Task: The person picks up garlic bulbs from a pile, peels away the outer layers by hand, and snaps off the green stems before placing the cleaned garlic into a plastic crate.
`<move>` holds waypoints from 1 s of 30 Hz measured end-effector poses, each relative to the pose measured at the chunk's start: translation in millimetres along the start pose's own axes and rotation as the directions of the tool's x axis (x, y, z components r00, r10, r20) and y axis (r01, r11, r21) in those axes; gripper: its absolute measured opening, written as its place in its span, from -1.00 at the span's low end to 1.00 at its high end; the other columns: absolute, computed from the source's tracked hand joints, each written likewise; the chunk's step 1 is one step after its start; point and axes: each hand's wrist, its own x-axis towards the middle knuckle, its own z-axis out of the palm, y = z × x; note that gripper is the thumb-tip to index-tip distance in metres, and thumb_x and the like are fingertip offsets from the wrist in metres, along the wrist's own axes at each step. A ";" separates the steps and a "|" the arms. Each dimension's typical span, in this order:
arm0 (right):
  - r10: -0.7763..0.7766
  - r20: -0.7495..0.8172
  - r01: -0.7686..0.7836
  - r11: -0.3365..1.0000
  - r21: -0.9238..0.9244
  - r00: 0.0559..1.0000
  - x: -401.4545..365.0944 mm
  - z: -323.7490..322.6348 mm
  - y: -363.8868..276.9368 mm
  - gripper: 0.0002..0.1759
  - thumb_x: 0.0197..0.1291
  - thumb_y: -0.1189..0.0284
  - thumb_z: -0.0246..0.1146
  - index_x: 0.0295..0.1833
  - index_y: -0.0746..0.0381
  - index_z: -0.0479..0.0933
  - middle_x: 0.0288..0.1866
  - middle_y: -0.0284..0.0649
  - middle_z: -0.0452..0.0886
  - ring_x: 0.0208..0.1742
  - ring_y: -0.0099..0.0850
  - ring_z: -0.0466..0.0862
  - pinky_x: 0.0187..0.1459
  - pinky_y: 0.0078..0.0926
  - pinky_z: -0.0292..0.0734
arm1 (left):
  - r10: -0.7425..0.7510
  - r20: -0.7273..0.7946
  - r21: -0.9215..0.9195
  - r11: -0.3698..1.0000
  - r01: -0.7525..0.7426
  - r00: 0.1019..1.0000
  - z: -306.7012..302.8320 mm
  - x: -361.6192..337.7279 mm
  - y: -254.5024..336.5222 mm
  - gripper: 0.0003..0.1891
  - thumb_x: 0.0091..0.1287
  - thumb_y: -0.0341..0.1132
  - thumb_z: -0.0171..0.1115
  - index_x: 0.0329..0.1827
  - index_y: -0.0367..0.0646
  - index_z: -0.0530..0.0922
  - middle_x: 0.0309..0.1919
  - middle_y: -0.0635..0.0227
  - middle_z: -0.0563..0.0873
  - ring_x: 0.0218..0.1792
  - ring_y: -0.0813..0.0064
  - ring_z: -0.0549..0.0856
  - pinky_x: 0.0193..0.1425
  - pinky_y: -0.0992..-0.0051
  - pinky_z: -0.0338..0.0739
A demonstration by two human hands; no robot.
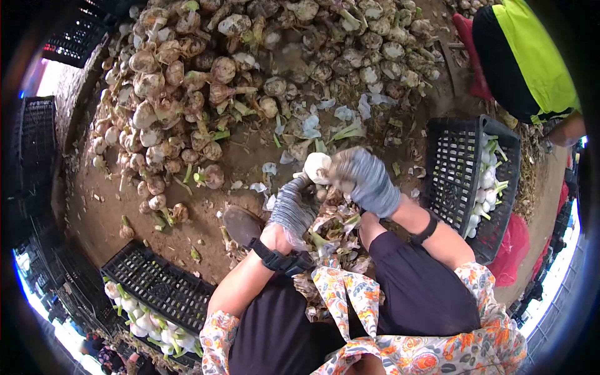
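A white, peeled-looking garlic bulb is held up in front of my knees by my left hand, which wears a grey knitted glove and is closed around the bulb's lower part. My right hand, in a matching glove, is right beside the bulb on its right side. Its fingers are smeared by motion. Beneath both hands lies a heap of garlic skins and trimmings, between my feet. Loose papery skins are scattered on the soil just beyond the bulb.
A large pile of soil-stained garlic bulbs spreads ahead. A black crate with cleaned garlic stands on the right, another black crate at the lower left. Near the right crate lies a red mesh bag. A person in a yellow-green top is at upper right.
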 end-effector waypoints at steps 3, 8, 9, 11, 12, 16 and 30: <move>0.553 0.404 -0.366 -0.184 0.912 0.728 -5.0 -2.1 18.4 -0.76 0.14 0.36 0.29 -0.12 0.22 0.49 -0.23 -0.26 0.60 -0.23 -0.49 0.58 -0.16 -0.50 0.56 | 0.003 0.024 0.056 0.998 -0.005 1.000 2.9 -8.9 -1.9 -0.73 0.29 -0.43 0.03 0.03 -0.30 0.44 -0.22 0.17 0.65 -0.29 0.37 0.64 -0.28 0.50 0.62; 0.357 0.670 -0.752 0.430 0.500 0.650 -13.2 -19.8 26.3 -0.66 0.23 0.29 0.16 0.05 0.24 0.48 -0.07 -0.09 0.58 -0.05 -0.27 0.59 -0.06 -0.37 0.54 | 0.026 0.072 0.041 0.999 -0.029 0.997 -30.0 3.0 10.6 -0.68 0.29 -0.37 0.09 0.08 -0.26 0.43 -0.10 0.16 0.62 -0.14 0.31 0.64 -0.21 0.43 0.64; 0.283 0.601 -0.423 0.900 0.103 0.747 -13.9 -9.2 23.8 -0.55 0.22 0.23 0.14 0.13 0.29 0.44 0.04 -0.03 0.54 0.06 -0.11 0.54 0.07 -0.30 0.46 | 0.084 0.009 0.102 0.991 -0.085 0.996 -25.4 0.6 10.2 -0.71 0.30 -0.30 0.07 0.04 -0.21 0.44 -0.11 0.19 0.62 -0.12 0.28 0.63 -0.15 0.36 0.64; 0.274 0.520 -0.330 0.944 0.015 0.809 -13.2 -4.1 16.6 -0.52 0.19 0.19 0.13 0.12 0.29 0.44 0.04 0.03 0.53 0.04 -0.07 0.53 0.10 -0.26 0.41 | 0.158 -0.069 0.096 0.984 -0.151 0.985 -15.9 -8.5 12.6 -0.72 0.31 -0.26 0.05 0.02 -0.19 0.45 -0.11 0.19 0.62 -0.11 0.26 0.63 -0.12 0.31 0.63; 0.280 0.524 -0.411 0.899 0.150 0.804 -2.8 -5.5 13.9 -0.52 0.18 0.19 0.13 0.11 0.29 0.45 -0.02 0.02 0.57 -0.01 -0.09 0.56 0.05 -0.25 0.44 | 0.229 -0.146 0.094 0.972 -0.217 0.963 -8.7 -12.7 14.7 -0.72 0.32 -0.22 0.02 0.00 -0.17 0.46 -0.11 0.20 0.62 -0.10 0.24 0.63 -0.09 0.26 0.63; 0.587 0.611 -0.831 0.499 0.245 0.532 21.8 31.9 31.1 -0.54 0.12 0.26 0.16 0.10 0.26 0.47 -0.21 -0.01 0.64 -0.15 -0.07 0.62 -0.08 -0.26 0.50 | 0.296 0.032 0.147 0.943 -0.298 0.954 -21.4 -13.6 47.5 -0.77 0.25 -0.18 0.03 -0.23 -0.14 0.52 -0.25 0.20 0.67 -0.24 0.22 0.67 -0.13 0.23 0.64; 0.830 0.380 -0.798 0.122 0.590 0.408 19.5 104.4 46.3 -0.42 0.09 -0.04 0.18 -0.16 0.34 0.57 -0.29 -0.15 0.63 -0.31 -0.36 0.53 -0.26 -0.36 0.45 | 0.498 0.475 0.789 0.124 -0.601 0.726 4.5 17.5 29.9 -0.48 0.04 -0.64 0.28 0.13 -0.31 0.41 -0.10 0.30 0.60 -0.12 0.51 0.56 -0.02 0.54 0.53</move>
